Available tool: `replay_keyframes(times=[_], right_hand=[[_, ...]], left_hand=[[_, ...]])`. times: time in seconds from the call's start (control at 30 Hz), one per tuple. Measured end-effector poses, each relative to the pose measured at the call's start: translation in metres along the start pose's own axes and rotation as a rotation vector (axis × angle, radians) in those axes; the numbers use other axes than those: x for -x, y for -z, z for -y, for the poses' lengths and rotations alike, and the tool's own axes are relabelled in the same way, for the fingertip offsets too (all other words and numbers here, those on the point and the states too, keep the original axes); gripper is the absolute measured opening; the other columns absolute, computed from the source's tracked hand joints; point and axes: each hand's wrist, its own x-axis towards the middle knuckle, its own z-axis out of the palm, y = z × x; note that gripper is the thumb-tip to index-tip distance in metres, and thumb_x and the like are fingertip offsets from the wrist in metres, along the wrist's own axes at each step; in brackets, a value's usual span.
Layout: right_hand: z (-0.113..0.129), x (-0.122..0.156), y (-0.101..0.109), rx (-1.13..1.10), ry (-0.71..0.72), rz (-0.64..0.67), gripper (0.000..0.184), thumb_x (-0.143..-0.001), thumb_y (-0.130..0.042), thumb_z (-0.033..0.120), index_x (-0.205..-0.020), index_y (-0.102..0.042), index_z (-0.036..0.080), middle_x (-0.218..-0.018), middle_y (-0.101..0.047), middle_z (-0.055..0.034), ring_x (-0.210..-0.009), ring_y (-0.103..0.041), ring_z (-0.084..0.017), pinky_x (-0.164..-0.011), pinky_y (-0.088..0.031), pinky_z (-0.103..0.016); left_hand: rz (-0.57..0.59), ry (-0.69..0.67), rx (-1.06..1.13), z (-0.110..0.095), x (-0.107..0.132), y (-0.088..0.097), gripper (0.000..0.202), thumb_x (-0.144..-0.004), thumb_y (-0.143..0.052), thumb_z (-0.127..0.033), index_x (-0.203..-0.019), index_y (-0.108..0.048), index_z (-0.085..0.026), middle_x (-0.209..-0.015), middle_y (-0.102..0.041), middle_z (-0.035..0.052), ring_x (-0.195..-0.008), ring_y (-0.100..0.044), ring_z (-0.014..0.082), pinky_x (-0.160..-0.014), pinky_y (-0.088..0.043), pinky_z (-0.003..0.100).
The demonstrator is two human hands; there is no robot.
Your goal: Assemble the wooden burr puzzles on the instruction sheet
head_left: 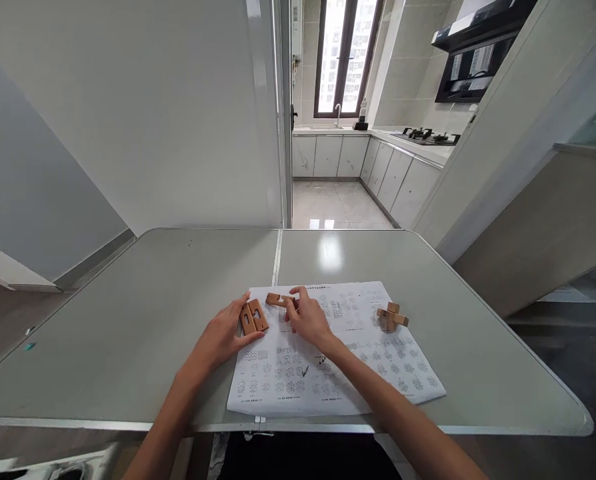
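My left hand point(222, 335) is closed around the sides of two notched wooden puzzle pieces point(253, 317) lying side by side, thumb at the near end and fingers at the far end. Between the thumb and fingers of my right hand point(309, 319) is one end of another notched wooden puzzle piece point(274, 299), just right of and beyond that pair. Under both hands spreads a white printed sheet point(273, 390) covered in small diagrams. On its right part sits an assembled cross-shaped wooden puzzle point(392, 317), apart from my hands.
The grey-green folding table point(128, 333) has a metal seam point(277, 257) and a pale rim. A small green bit point(29, 347) lies near its left edge. A white panel point(188, 120) rises behind, beside a kitchen with white cabinets point(328, 155).
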Motion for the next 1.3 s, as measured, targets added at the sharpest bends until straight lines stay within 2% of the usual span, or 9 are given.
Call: replay_keyframes(times=[0.17, 0.33, 0.47, 0.6, 0.67, 0.77, 0.9, 1.1, 1.3], right_hand=[[0.013, -0.003, -0.018, 0.337, 0.016, 0.08, 0.025, -0.104, -0.047, 0.029, -0.127, -0.052, 0.019, -0.095, -0.077, -0.0095, -0.087, -0.074, -0.027, -0.069, -0.044, -0.03], [0.02, -0.006, -0.025, 0.435, 0.051, 0.138, 0.03, -0.104, -0.047, 0.031, -0.131, -0.052, 0.018, -0.105, -0.077, -0.0133, -0.092, -0.073, -0.03, -0.071, -0.044, -0.032], [0.016, 0.008, -0.002, 0.342, 0.093, 0.139, 0.037, -0.104, -0.05, 0.032, -0.138, -0.051, 0.017, -0.092, -0.077, -0.0081, -0.086, -0.071, -0.025, -0.07, -0.045, -0.03], [-0.002, 0.051, 0.044, -0.007, 0.288, 0.124, 0.029, -0.105, -0.047, 0.04, -0.121, -0.064, 0.022, -0.067, -0.062, 0.0029, -0.061, -0.057, -0.016, -0.062, -0.044, -0.027], [-0.018, 0.078, 0.067, -0.163, 0.281, 0.028, 0.033, -0.105, -0.047, 0.048, -0.112, -0.067, 0.023, -0.063, -0.054, 0.0041, -0.057, -0.051, -0.015, -0.057, -0.043, -0.026], [-0.05, 0.112, 0.094, -0.255, 0.109, -0.207, 0.035, -0.102, -0.053, 0.053, -0.109, -0.068, 0.023, -0.064, -0.05, 0.0038, -0.057, -0.049, -0.015, -0.053, -0.042, -0.025], [-0.088, 0.136, 0.111, -0.295, -0.067, -0.43, 0.039, -0.098, -0.059, 0.058, -0.111, -0.066, 0.022, -0.064, -0.053, 0.0034, -0.056, -0.048, -0.015, -0.052, -0.043, -0.026], [-0.108, 0.144, 0.107, -0.439, -0.117, -0.584, 0.049, -0.096, -0.063, 0.058, -0.127, -0.058, 0.022, -0.072, -0.058, 0.0024, -0.057, -0.049, -0.014, -0.053, -0.045, -0.026], [-0.114, 0.143, 0.095, -0.344, -0.117, -0.641, 0.06, -0.095, -0.062, 0.058, -0.143, -0.047, 0.025, -0.103, -0.066, -0.0053, -0.064, -0.058, -0.015, -0.053, -0.052, -0.027]], left_hand=[[-0.035, -0.05, 0.001, 0.006, 0.0, -0.011, 0.084, -0.09, -0.068, -0.061, -0.158, -0.032, -0.028, -0.151, -0.058, 0.0121, -0.133, -0.061, 0.0329, -0.107, -0.052, 0.047], [-0.084, -0.12, -0.024, 0.01, -0.004, -0.021, 0.078, -0.094, -0.065, -0.057, -0.158, -0.031, -0.027, -0.156, -0.051, 0.0146, -0.14, -0.055, 0.0327, -0.115, -0.047, 0.051], [-0.109, -0.168, -0.062, 0.01, 0.002, -0.02, 0.08, -0.095, -0.065, -0.054, -0.16, -0.028, -0.026, -0.163, -0.042, 0.0159, -0.151, -0.04, 0.034, -0.122, -0.039, 0.054], [-0.127, -0.128, -0.07, -0.004, 0.026, -0.019, 0.076, -0.099, -0.059, -0.053, -0.162, -0.024, -0.028, -0.165, -0.04, 0.0143, -0.153, -0.038, 0.0343, -0.122, -0.038, 0.056], [-0.142, -0.114, -0.066, -0.017, 0.044, -0.022, 0.072, -0.101, -0.056, -0.05, -0.161, -0.025, -0.028, -0.164, -0.041, 0.0139, -0.153, -0.037, 0.0341, -0.122, -0.039, 0.056], [-0.121, -0.131, -0.03, -0.033, 0.068, -0.03, 0.063, -0.102, -0.056, -0.046, -0.158, -0.032, -0.029, -0.163, -0.042, 0.0113, -0.153, -0.037, 0.0325, -0.121, -0.041, 0.054], [-0.136, -0.129, -0.055, -0.037, 0.083, -0.039, 0.051, -0.102, -0.056, -0.045, -0.149, -0.046, -0.029, -0.162, -0.045, 0.0091, -0.156, -0.032, 0.035, -0.119, -0.043, 0.058], [-0.218, 0.004, -0.023, -0.041, 0.08, -0.035, 0.051, -0.102, -0.054, -0.046, -0.149, -0.046, -0.028, -0.162, -0.045, 0.0102, -0.155, -0.033, 0.0361, -0.115, -0.046, 0.06], [-0.32, 0.043, 0.128, -0.046, 0.088, -0.026, 0.041, -0.098, -0.061, -0.045, -0.136, -0.059, -0.029, -0.145, -0.062, 0.008, -0.142, -0.052, 0.0319, -0.113, -0.05, 0.052]])
